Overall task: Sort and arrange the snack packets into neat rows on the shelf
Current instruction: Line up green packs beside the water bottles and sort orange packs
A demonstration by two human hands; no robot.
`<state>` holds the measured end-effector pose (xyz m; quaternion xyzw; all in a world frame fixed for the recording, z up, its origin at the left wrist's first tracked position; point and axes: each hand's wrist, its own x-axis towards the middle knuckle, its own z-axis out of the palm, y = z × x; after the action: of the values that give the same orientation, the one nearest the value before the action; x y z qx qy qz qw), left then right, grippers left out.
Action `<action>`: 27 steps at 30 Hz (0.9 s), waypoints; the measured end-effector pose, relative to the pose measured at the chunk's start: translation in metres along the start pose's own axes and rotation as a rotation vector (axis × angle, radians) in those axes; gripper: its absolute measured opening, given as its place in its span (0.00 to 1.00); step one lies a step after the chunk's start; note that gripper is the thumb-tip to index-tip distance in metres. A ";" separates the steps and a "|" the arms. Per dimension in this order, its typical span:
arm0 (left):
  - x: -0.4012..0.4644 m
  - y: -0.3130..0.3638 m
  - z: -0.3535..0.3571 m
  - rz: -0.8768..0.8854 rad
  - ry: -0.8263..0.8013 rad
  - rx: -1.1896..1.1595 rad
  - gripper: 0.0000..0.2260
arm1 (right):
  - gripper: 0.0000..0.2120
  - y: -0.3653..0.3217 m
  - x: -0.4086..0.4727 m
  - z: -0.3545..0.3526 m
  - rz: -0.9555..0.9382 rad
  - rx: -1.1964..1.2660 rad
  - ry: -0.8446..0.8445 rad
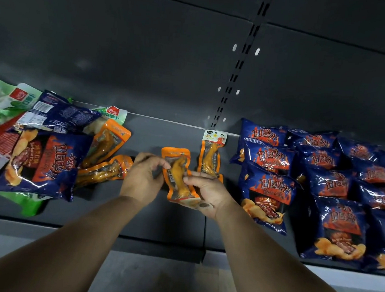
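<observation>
Head view: I see both hands on one orange packet [178,175] above the shelf [158,217] — left hand [142,176] pinching its upper left edge, right hand [206,193] cupping the lower end. Long axis runs near-to-far, slightly tilted. An upright orange packet [210,155] stands just beyond-right, nearer my right hand — likely the row to join.

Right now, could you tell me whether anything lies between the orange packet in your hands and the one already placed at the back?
Nothing visible: bare shelf separates the held orange packet from the placed orange packet.
</observation>
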<state>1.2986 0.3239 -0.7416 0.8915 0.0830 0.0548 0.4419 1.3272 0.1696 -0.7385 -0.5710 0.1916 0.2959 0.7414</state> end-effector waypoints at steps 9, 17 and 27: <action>0.003 -0.012 -0.001 -0.125 0.039 -0.006 0.08 | 0.08 0.003 0.003 -0.006 -0.040 -0.251 -0.001; 0.007 -0.011 -0.006 -0.193 0.184 -0.030 0.09 | 0.08 -0.001 0.000 -0.010 -0.054 -0.556 -0.083; 0.009 0.002 -0.009 -0.235 -0.172 0.324 0.19 | 0.08 -0.001 -0.003 -0.010 -0.001 -0.848 -0.222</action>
<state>1.3059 0.3316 -0.7345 0.9365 0.1559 -0.0875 0.3016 1.3264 0.1590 -0.7385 -0.7896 -0.0280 0.4075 0.4579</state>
